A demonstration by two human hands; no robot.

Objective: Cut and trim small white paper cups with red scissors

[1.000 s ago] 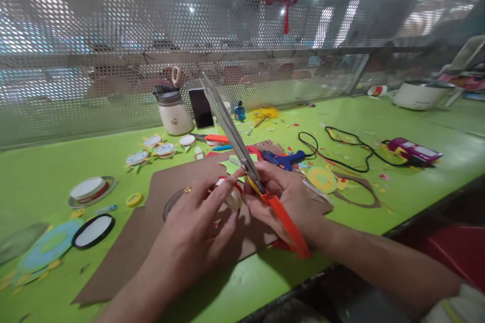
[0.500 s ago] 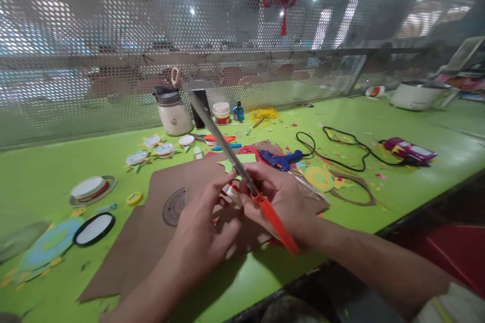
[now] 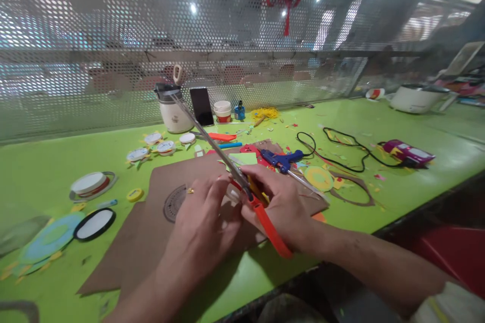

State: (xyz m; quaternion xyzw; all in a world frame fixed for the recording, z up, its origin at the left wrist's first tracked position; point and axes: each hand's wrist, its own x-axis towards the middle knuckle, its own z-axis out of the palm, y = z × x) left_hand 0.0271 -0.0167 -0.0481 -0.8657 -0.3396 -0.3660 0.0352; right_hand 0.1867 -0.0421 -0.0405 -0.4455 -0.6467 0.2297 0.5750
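My right hand (image 3: 282,207) grips orange-handled scissors (image 3: 261,217), their long steel blades (image 3: 204,133) pointing up and away to the left. My left hand (image 3: 202,227) is closed beside it, its fingertips pinched on a small white and red piece that is mostly hidden between the two hands. Both hands hover over a sheet of brown cardboard (image 3: 159,222) lying on the green table (image 3: 45,171). A round dark protractor print (image 3: 174,203) shows on the cardboard just left of my left hand.
A blue glue gun (image 3: 282,160) with a black cord (image 3: 341,154) lies behind my right hand. A white jug (image 3: 173,108), a phone (image 3: 201,106), small cups (image 3: 222,111), paper discs (image 3: 93,184) and scraps dot the table. A perforated metal screen (image 3: 113,50) closes the back.
The scissors have tilted further left and lower, the blade tips now near the jug. Both hands have sunk slightly toward the cardboard and drawn closer together.
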